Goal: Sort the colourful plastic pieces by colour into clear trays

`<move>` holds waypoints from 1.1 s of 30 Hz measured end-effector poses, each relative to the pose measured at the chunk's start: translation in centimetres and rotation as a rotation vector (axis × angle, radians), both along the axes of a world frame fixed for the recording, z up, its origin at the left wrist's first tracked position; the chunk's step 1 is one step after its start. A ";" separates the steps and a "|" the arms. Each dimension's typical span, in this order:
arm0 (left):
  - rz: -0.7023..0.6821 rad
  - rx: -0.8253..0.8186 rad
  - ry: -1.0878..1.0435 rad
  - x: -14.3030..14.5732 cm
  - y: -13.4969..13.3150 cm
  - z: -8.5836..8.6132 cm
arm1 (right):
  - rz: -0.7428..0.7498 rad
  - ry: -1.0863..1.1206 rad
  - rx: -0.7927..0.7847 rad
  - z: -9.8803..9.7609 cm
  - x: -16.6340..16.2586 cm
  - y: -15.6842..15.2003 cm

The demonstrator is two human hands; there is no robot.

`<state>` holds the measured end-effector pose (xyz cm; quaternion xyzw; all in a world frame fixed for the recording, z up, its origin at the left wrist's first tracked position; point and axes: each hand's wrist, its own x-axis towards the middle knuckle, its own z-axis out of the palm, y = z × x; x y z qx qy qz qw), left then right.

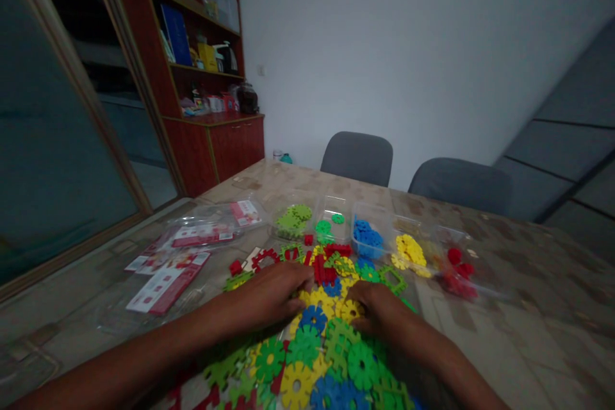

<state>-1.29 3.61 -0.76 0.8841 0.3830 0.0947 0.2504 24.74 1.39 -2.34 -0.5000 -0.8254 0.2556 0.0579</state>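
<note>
A heap of plastic interlocking pieces in green, yellow, blue and red spreads before me. My left hand (281,285) rests over its far left part, fingers bent and thumb apart, beside red pieces (324,272). On the right, my right hand (379,307) curls its finger and thumb around the edge of a yellow flower-shaped disc (352,311). Between the hands lie more yellow discs and a blue flower-shaped disc (313,318). Nearer to me are a green disc (364,364) and a yellow disc (296,384). The left fingertips are partly hidden.
Clear plastic boxes stand behind the heap, sorted by colour: light green pieces (294,220), green pieces (323,229), blue pieces (368,238), yellow pieces (409,252) and red pieces (460,274). Clear packaging with printed cards (168,282) lies left. Two grey chairs (358,157) stand beyond the table (542,295).
</note>
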 end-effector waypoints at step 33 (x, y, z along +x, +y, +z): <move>-0.065 -0.048 0.131 3.9 -0.2 0.6 | -0.232 0.002 0.002 0.0 -1.6 -1.4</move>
